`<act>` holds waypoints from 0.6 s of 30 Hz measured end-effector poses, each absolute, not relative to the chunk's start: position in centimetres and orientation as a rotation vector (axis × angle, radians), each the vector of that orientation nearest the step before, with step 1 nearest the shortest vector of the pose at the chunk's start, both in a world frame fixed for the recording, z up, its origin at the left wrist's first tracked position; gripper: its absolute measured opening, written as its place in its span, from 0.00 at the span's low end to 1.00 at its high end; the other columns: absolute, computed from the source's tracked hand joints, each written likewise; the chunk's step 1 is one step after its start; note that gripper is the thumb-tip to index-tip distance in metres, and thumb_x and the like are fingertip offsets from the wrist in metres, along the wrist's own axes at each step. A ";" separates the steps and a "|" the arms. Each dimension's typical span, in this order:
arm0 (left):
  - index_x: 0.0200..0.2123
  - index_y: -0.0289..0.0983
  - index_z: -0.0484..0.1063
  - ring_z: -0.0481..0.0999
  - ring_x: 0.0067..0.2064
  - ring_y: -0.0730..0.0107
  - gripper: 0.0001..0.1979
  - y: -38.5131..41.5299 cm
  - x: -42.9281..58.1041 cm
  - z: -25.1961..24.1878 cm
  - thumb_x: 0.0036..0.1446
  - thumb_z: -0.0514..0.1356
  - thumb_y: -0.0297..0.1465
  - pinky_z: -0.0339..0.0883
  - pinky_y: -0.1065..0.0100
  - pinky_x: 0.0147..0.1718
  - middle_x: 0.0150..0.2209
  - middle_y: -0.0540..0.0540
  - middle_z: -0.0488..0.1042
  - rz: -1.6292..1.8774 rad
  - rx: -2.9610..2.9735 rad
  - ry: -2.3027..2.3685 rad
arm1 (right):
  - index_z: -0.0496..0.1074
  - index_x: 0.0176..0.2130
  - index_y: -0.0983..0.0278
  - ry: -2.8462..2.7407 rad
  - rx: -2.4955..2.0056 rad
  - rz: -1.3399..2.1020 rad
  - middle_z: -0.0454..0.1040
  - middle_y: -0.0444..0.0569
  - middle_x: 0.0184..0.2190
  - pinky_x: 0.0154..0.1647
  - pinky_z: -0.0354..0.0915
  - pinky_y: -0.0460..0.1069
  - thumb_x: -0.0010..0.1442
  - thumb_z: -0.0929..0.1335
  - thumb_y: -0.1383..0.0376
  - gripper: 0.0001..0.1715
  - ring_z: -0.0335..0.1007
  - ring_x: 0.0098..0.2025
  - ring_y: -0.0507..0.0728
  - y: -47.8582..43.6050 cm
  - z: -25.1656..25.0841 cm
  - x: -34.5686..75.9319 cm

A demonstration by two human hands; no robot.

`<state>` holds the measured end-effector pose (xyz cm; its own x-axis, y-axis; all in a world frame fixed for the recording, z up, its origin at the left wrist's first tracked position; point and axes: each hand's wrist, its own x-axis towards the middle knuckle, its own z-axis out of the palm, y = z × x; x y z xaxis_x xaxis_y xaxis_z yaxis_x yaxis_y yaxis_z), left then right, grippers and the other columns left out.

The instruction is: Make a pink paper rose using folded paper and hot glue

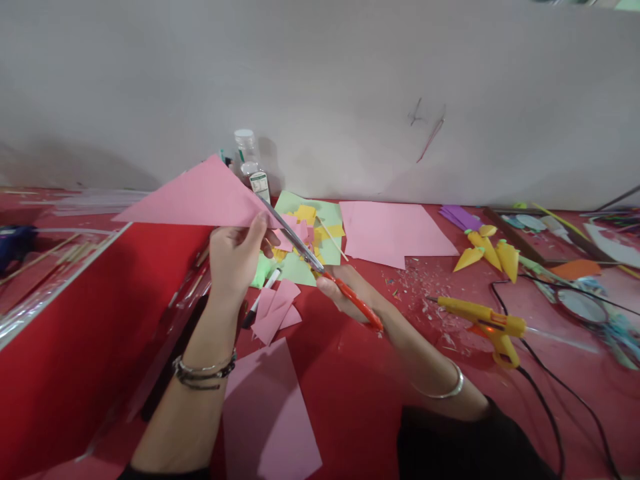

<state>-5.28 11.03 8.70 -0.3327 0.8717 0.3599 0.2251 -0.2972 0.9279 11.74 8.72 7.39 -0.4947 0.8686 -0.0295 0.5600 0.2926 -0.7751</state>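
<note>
My left hand (236,257) pinches the corner of a large pink paper triangle (197,199) and holds it up above the red table. My right hand (350,290) grips orange-handled scissors (320,267), whose metal blades reach up to the paper's right edge beside my left thumb. Small pink offcuts (275,310) lie under the hands. Both wrists carry bangles.
A pink sheet (270,413) lies near me and another pink sheet (390,233) at the back. A yellow glue gun (487,327) with a black cord rests on the right, near yellow paper cones (487,252). A clear bottle (250,163) stands by the wall. Green and yellow scraps (310,233) lie behind the scissors.
</note>
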 end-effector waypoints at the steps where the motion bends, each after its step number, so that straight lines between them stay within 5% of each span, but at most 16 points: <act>1: 0.11 0.37 0.66 0.64 0.12 0.81 0.16 11.1 -5.3 8.6 0.50 0.55 0.31 0.59 0.77 0.13 0.12 0.53 0.67 1.680 1.388 1.427 | 0.47 0.20 0.62 -2.168 -1.289 1.053 0.49 0.39 0.18 0.18 0.43 0.45 0.53 0.56 0.49 0.23 0.41 0.19 0.46 8.7 7.4 11.7; 18: 0.11 0.37 0.64 0.59 0.12 0.80 0.15 11.4 -5.3 8.1 0.47 0.58 0.33 0.57 0.75 0.13 0.11 0.53 0.64 1.693 1.218 1.252 | 0.49 0.21 0.62 -2.235 -1.183 1.002 0.53 0.41 0.20 0.22 0.48 0.47 0.50 0.53 0.39 0.30 0.47 0.22 0.47 9.5 6.2 12.2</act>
<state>-5.34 11.42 8.13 -0.3178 0.9066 0.2777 0.0001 -0.2929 0.9562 12.18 9.53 6.24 -0.5507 0.8342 0.0301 0.5326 0.3789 -0.7568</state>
